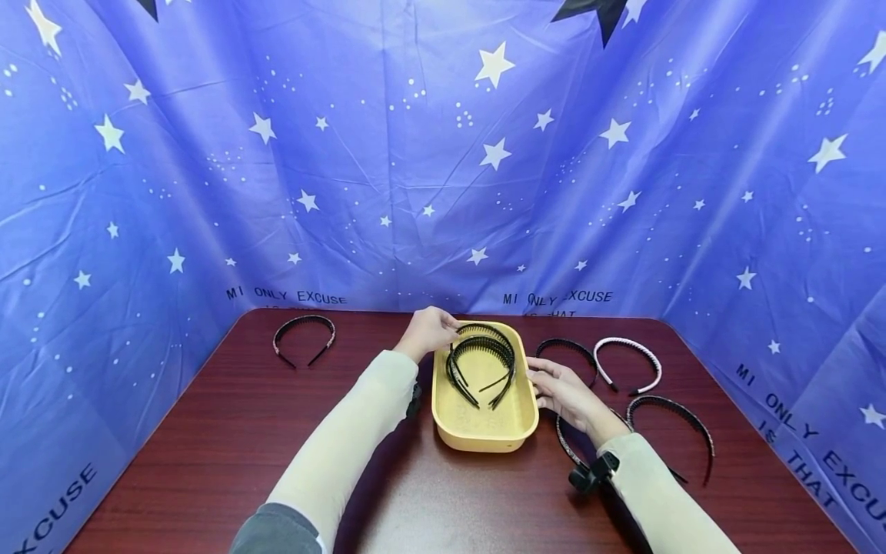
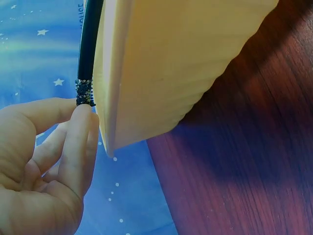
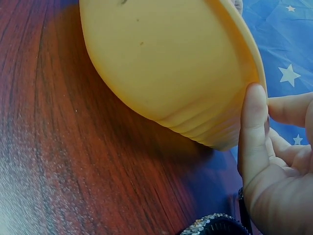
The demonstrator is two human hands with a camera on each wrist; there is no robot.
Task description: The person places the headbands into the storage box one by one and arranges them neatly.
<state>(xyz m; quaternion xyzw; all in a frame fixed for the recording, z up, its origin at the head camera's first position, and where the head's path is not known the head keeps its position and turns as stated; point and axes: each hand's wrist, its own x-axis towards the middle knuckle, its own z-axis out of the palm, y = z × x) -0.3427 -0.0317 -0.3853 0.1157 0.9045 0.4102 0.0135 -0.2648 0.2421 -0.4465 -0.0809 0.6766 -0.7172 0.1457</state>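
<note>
Your left hand [image 1: 428, 332] pinches a headband [image 2: 90, 46]; lower it gently (your right hand [image 1: 569, 398], alongside, grips the tub [image 1: 484, 444] edge).

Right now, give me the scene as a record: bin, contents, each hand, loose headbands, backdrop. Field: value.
bin: yellow bin, on the brown table
contents: overlapping black headbands, exact count unclear
left hand: pinches a headband by its beaded part, at the bin's far left rim
right hand: grips the bin's right rim
loose, left of bin: one dark headband
loose, right of bin: one pale headband and several dark ones, some partly hidden
backdrop: blue cloth, white stars
</note>
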